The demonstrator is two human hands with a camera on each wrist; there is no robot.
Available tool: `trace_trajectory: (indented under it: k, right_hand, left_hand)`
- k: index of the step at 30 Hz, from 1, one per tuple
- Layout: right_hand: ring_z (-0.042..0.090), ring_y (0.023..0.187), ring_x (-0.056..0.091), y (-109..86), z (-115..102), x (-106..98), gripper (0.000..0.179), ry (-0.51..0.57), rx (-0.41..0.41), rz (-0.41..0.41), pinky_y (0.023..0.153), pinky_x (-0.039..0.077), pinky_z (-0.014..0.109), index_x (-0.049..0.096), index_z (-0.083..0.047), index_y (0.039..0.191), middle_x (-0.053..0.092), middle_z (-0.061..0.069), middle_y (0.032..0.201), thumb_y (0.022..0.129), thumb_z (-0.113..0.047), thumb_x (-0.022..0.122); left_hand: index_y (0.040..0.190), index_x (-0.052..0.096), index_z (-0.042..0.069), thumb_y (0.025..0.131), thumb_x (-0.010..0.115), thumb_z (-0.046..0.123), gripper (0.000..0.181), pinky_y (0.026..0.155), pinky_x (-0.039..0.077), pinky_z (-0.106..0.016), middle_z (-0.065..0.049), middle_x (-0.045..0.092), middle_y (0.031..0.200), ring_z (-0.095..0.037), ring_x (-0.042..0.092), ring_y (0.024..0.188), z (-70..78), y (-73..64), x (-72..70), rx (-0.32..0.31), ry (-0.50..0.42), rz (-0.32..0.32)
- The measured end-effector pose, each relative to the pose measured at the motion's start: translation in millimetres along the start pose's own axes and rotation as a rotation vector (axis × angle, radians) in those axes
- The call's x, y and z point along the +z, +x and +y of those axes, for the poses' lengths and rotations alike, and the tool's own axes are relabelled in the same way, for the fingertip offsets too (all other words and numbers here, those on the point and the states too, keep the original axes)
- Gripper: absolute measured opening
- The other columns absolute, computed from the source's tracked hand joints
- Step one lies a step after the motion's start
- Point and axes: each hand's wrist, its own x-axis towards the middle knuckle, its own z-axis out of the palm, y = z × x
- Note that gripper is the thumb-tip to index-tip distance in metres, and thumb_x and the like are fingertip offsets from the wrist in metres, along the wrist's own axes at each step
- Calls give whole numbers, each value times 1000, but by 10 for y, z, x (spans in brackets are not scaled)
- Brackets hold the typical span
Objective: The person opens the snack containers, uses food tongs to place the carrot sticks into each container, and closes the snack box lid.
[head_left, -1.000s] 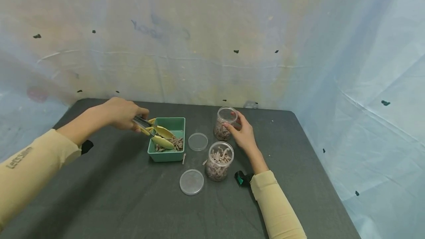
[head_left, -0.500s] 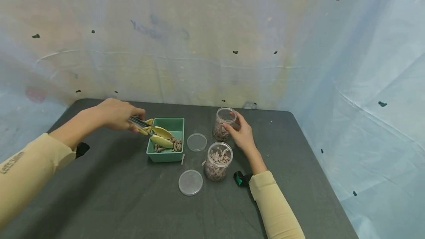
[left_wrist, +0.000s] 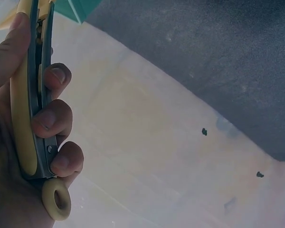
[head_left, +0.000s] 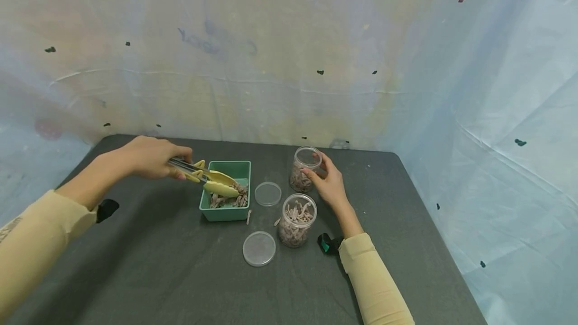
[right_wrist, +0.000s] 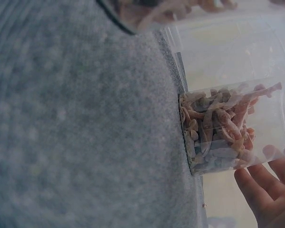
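Note:
My left hand [head_left: 153, 157] grips a pair of tongs [left_wrist: 26, 104] with yellow tips and metal handles. The tong heads [head_left: 221, 189] are down inside a green rectangular tray [head_left: 226, 213], among small brownish dried pieces [head_left: 241, 197]. Fingers curl round the handles in the left wrist view. My right hand [head_left: 331, 182] holds the farther clear jar [right_wrist: 228, 128] by its side, thumb on one side and fingers on the other. That jar stands upright on the table, partly filled with the same pieces. A nearer open jar [head_left: 295, 232], fuller, stands in front of it.
Two clear round lids lie flat: one lid [head_left: 268, 194] between tray and jars, another lid [head_left: 259, 249] nearer. A loose piece [head_left: 249, 216] lies beside the tray, another [head_left: 277, 221] by the nearer jar. Behind the dark table [head_left: 180, 275] hangs a pale sheet [head_left: 271, 64].
My left hand has drawn slightly left and lower, and the tong heads have come closer together in the tray. The right hand stays at the farther jar.

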Motion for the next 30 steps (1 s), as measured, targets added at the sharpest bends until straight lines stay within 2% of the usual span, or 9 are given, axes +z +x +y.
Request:
trace_trajectory:
  k: [7,16,26,30]
  right_hand:
    - [31,138,54,12,-2,-7,71,-5,-3,0,108,49,46,44,-13,156,52,9,153,97,-34,77]
    - [30,139,53,11,13,-19,71,-3,-3,-6,109,47,46,44,-13,157,52,9,153,97,-34,76]
    - [33,139,52,19,25,-67,71,6,-11,-3,109,47,47,43,-12,157,52,10,153,98,-34,76]
    - [32,139,53,4,30,-72,71,5,-7,-6,109,48,46,43,-13,157,52,10,153,98,-34,76]
  left_hand:
    - [121,67,29,94,70,58,39,54,36,-35,11,64,83,-15,50,63,-48,-99,-58,-38,-69,22]
    - [120,67,31,93,68,63,42,56,37,-35,11,67,88,-14,52,67,-99,-193,-68,-64,-80,72]
    - [126,67,27,94,69,62,48,59,45,-37,1,73,120,-10,63,80,-147,-248,-25,-69,-78,113]
    - [126,67,26,93,69,62,49,59,46,-37,-1,73,122,-12,64,81,-148,-242,-15,-70,-77,112]
